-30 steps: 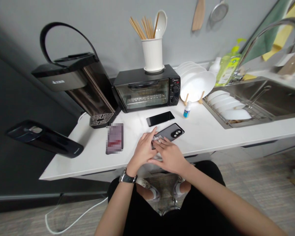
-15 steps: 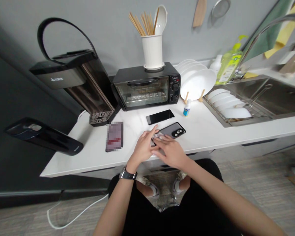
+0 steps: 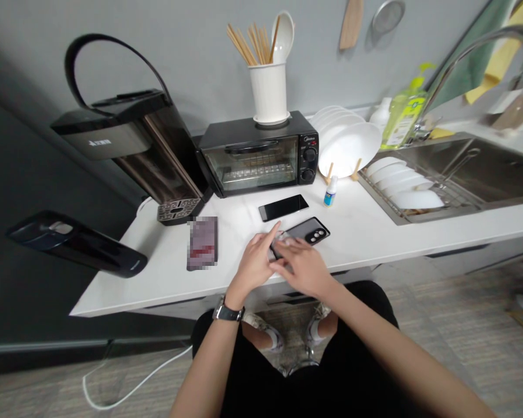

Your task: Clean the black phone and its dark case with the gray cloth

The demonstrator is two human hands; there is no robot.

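Note:
A phone case (image 3: 303, 231) with a dark rim and camera cutouts lies on the counter, its left end under my hands. My left hand (image 3: 258, 258) grips that end, its index finger stretched out along the far side. Pressed down on the case, my right hand (image 3: 303, 264) has a small whitish wipe (image 3: 281, 237) under its bent fingers, mostly hidden by them. Just beyond lies a black-screened phone (image 3: 283, 208). A small white spray bottle (image 3: 330, 191) with a blue label stands upright to its right.
At the back are a toaster oven (image 3: 259, 157), a drinks machine (image 3: 157, 151) and plates in a rack (image 3: 351, 145). To the left are a blurred-out packet (image 3: 203, 244) and a dark tumbler (image 3: 78, 244). The sink (image 3: 483, 168) is on the right.
My right hand's fingers have shifted slightly over the case and look blurred with motion. My left hand and the case stay nearly in place.

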